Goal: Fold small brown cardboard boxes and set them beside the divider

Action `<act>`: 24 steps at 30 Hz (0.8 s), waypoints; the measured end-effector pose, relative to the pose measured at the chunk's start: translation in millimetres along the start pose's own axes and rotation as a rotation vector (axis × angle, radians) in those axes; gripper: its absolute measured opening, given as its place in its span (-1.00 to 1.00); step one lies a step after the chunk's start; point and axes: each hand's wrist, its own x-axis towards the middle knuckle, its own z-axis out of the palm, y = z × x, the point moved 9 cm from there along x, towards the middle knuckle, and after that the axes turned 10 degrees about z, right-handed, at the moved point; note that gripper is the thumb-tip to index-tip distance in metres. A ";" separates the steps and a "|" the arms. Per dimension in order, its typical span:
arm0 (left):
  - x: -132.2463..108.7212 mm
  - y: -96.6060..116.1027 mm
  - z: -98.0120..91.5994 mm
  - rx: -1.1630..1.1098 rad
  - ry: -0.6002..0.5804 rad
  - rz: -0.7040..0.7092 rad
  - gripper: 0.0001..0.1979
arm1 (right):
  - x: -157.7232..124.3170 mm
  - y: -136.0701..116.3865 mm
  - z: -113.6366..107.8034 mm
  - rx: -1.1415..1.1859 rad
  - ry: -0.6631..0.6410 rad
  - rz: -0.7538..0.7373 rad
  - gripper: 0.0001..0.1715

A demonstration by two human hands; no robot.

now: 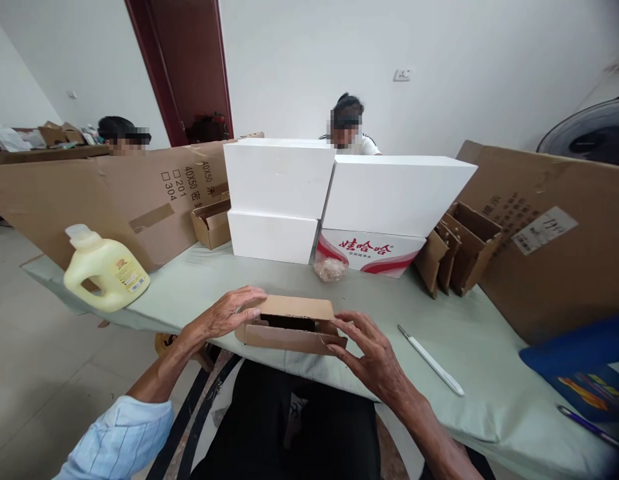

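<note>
A small brown cardboard box (294, 340) lies at the table's near edge, its long top side partly open and a dark gap showing inside. My left hand (237, 310) holds its left end, fingers over the back corner and thumb at the front. At the right end, my right hand (364, 343) grips the box between fingertips on the upper flap and thumb on the lower front edge. A white-handled scalpel-like knife (430, 360) rests on the cloth right of my right hand.
White boxes (277, 177) and a red-and-white printed box (372, 252) stand stacked behind, a crumpled plastic clump (331, 269) before them. Left is a yellow jug (107, 270); right are folded cartons (464, 250), a blue container (584, 367) and a pen (588, 425). Two people sit beyond cardboard panels (559, 233).
</note>
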 end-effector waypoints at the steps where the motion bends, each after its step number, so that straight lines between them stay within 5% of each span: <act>1: 3.7 0.6 -1.6 0.021 0.017 0.014 -0.63 | -3.0 -3.6 -0.8 -0.020 0.017 -0.013 -0.58; 7: 23.5 -3.4 -16.1 0.293 0.181 -0.030 -0.62 | -12.0 -20.6 2.1 -0.048 0.015 -0.020 -0.79; 12: 33.2 4.7 -15.8 0.379 0.268 0.086 -0.66 | -3.0 -27.5 12.3 0.012 -0.108 -0.071 -0.85; 19: 29.9 31.5 1.9 0.454 0.014 0.264 -0.57 | 16.8 -26.9 44.2 -0.222 -0.402 -0.206 -0.61; 24: 18.6 34.4 14.8 0.634 -0.235 0.139 -0.66 | 17.8 -27.3 43.5 -0.296 -0.355 -0.224 -0.71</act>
